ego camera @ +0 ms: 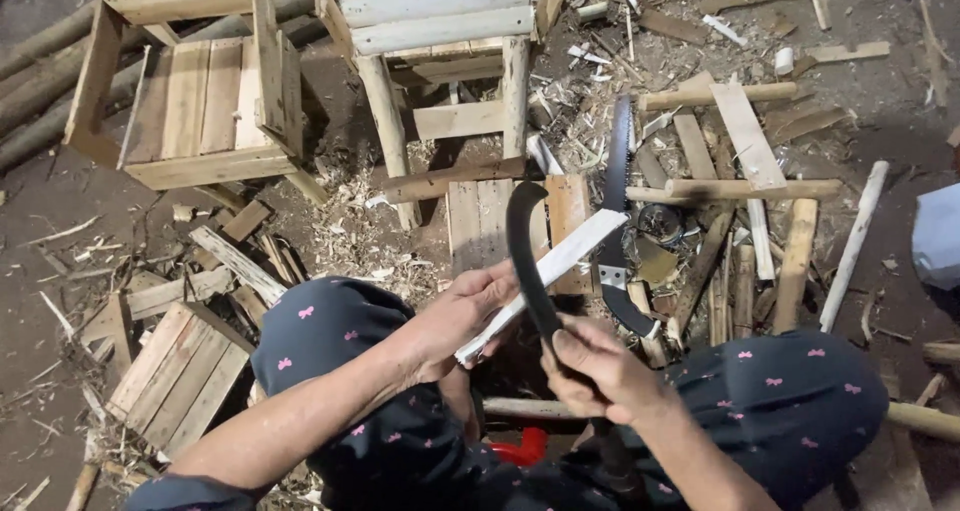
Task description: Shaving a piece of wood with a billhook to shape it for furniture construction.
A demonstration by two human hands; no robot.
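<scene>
Gripping a flat pale slat (545, 266), left hand (462, 316) meets right hand's (600, 371) curved dark blade (525, 261).

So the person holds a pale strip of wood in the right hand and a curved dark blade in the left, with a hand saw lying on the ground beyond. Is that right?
Not quite: the hands are swapped. In the head view the left hand holds the pale strip of wood, and the right hand grips the curved dark blade. The hand saw does lie on the ground beyond them.
</scene>
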